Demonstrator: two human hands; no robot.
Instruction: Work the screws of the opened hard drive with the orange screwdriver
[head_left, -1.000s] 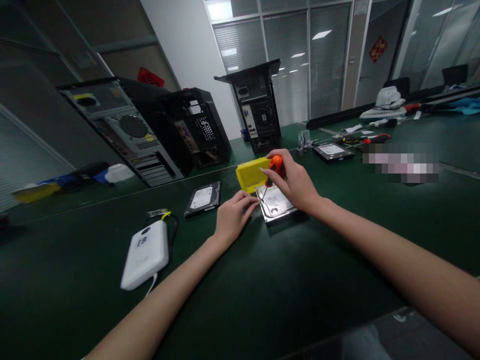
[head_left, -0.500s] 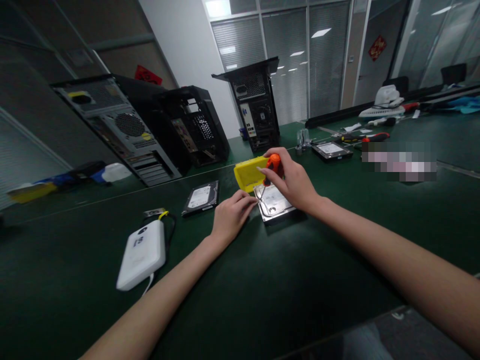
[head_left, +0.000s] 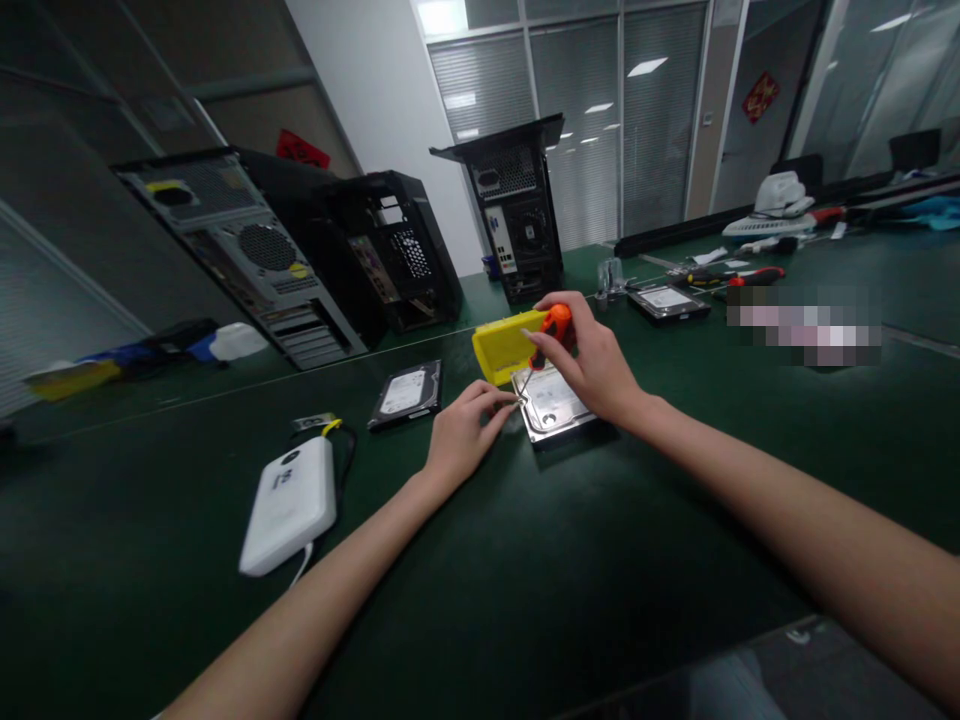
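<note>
My right hand [head_left: 589,355] is wrapped round the orange handle of a screwdriver [head_left: 555,324], held at a slant. Its thin shaft runs down to the left edge of a silver hard drive [head_left: 553,412] lying on the green table. Close by the screwdriver's tip, my left hand [head_left: 463,430] has thumb and fingertips pinched together at the drive's edge; anything between them is too small to make out. Just behind the drive sits a yellow plastic tray [head_left: 496,352], partly covered by my right hand.
Another hard drive [head_left: 406,393] lies left of my hands, a third [head_left: 667,300] at the back right. A white power bank [head_left: 291,508] with a cable is near my left forearm. Computer cases [head_left: 270,250] line the back; pliers [head_left: 756,276] lie far right.
The whole view has shifted slightly. My left thumb and fingers look a little more spread at the drive's edge. The screwdriver stays at the same spot.
</note>
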